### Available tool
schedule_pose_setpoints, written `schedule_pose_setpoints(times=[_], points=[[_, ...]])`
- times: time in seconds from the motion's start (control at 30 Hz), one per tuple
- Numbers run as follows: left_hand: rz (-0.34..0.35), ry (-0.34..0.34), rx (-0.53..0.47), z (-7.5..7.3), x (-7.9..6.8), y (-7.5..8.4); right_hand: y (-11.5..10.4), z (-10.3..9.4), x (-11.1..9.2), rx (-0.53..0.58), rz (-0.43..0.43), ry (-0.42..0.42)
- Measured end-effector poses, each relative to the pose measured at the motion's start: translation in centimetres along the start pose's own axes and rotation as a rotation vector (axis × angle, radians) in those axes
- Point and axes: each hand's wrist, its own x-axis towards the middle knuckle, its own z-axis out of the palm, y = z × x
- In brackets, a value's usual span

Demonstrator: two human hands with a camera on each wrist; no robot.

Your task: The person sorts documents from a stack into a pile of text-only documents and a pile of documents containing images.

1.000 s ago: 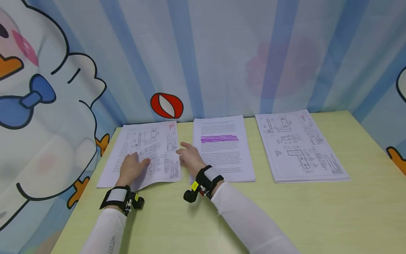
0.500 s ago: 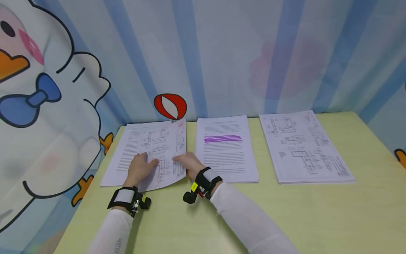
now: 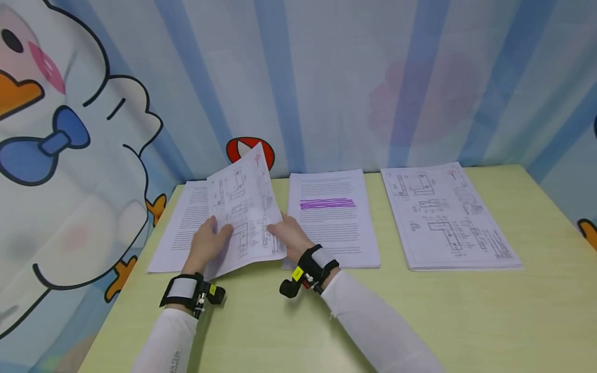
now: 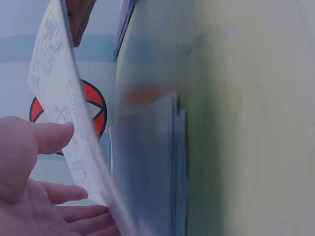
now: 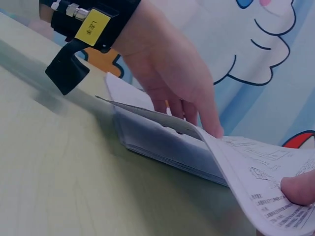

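Printed sheets with technical drawings (image 3: 240, 199) are raised off the left paper stack (image 3: 186, 228), tilted up and bowed. My right hand (image 3: 294, 238) pinches their right edge, its thumb (image 5: 299, 189) on the printed face and fingers behind. At the left edge is my left hand (image 3: 207, 246), thumb and fingers extended; in the left wrist view its fingertips (image 4: 101, 211) meet the sheets. The right wrist view shows the left hand (image 5: 172, 73) with fingers partly hidden behind the lifted paper. Text-printed pages lie beneath, their edges visible in both wrist views.
A middle stack (image 3: 333, 228) of text pages bears purple marker strokes (image 3: 327, 203). Farther right lies another stack of drawings (image 3: 448, 223). The pale yellow table (image 3: 280, 331) ends at a striped cartoon backdrop (image 3: 336, 93). Each wrist wears a strapped camera (image 3: 291, 287).
My right hand has come left onto the drawing sheets' edge and taken hold. The sheets have shifted right, then risen, their top corner now overlapping the red ball on the backdrop.
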Motion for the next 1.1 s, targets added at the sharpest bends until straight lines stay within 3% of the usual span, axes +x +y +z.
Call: schedule_pose_setpoints(times=[0.27, 0.37, 0.5, 0.7, 0.87, 1.1], points=[[-0.022, 0.023, -0.183, 0.6, 0.7, 0.5, -1.3, -3.2, -1.0, 0.045, -0.002, 0.006], [-0.027, 0.008, -0.3, 1.3, 0.7, 1.1, -1.6, -4.5, -1.4, 0.052, -0.013, 0.034], [-0.016, -0.003, -0.482, 2.0, 0.1, 2.6, -2.2, -6.1, -2.2, 0.043, -0.034, 0.088], [0.056, -0.032, -0.684, 3.2, -1.0, 5.4, -3.5, -8.4, -3.5, 0.031, -0.089, 0.149], [0.118, -0.098, -0.784, 4.5, -1.9, 7.4, -4.5, -10.5, -4.8, -0.019, -0.119, 0.194], [0.272, -0.271, -0.801, 6.6, -2.6, 10.3, -5.7, -14.4, -7.3, -0.13, -0.166, 0.271]])
